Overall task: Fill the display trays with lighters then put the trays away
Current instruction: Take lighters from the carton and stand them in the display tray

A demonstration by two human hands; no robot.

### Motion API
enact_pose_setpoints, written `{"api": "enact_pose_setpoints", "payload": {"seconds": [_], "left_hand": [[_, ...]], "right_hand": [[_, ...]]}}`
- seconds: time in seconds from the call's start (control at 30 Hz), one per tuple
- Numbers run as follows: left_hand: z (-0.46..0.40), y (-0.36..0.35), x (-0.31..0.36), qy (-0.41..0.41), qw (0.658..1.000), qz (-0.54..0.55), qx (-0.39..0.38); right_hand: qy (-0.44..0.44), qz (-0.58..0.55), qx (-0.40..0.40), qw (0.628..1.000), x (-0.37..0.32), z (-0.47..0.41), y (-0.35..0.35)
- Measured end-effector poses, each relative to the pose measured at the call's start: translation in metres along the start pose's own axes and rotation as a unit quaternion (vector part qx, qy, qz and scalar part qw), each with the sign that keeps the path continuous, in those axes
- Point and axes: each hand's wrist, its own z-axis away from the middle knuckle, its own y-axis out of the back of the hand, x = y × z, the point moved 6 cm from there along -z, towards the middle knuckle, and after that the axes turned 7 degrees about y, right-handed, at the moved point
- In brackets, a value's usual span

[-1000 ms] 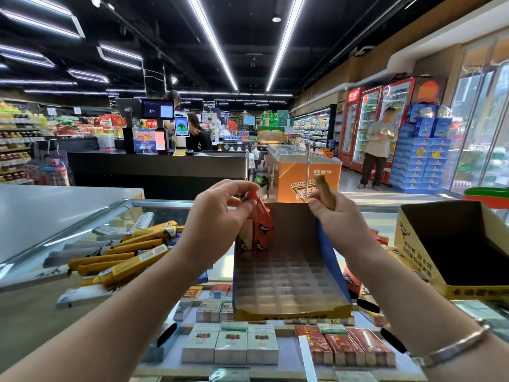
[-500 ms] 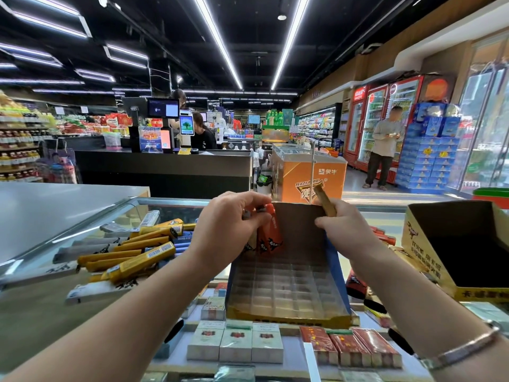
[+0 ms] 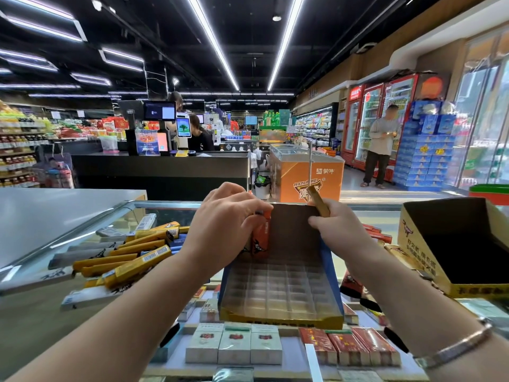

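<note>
Left hand (image 3: 224, 224) fingers pinch orange lighters (image 3: 261, 238) at display tray (image 3: 281, 288) back-left corner. Right hand (image 3: 340, 230) fingers curl round tan lighter (image 3: 318, 200), above tray's back edge. Tray cells below transparent, unfilled.

Two bare forearms, no sleeves reaching anywhere down to the wrists. Left hand (image 3: 223, 227) bare, without ring or band on the visible side. Right hand (image 3: 340, 230) likewise bare. Thin silvery metal bracelet (image 3: 454, 346) round the right wrist, toward 4 o'clock of the view: a flat, narrow, shiny band lying slantwise across the arm. Fingernails short where visible, no polish discernible. No gloves, no watch.
</note>
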Motion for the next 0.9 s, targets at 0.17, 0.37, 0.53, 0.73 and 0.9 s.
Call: {"api": "enact_pose_setpoints", "payload": {"seconds": [0.17,0.37,0.53,0.73,0.9], "left_hand": [[0.0,-0.001,0.003,-0.028,0.999,-0.025,0.0],[0.003,-0.004,-0.01,0.064,0.994,0.084,0.018],[0.002,-0.004,-0.008,0.04,0.997,0.069,0.011],[0.001,-0.003,-0.01,0.061,0.993,0.096,-0.011],[-0.002,-0.004,-0.007,0.031,0.997,0.055,-0.046]], "right_hand": [[0.001,-0.006,0.003,1.0,0.0,0.0,0.0],[0.003,-0.005,0.0,1.0,0.0,0.0,-0.001],[-0.003,-0.001,0.001,1.0,0.001,0.0,-0.001],[-0.002,-0.001,-0.002,1.0,0.0,0.001,-0.001],[-0.003,-0.01,0.003,1.0,-0.001,0.002,-0.001]]}}
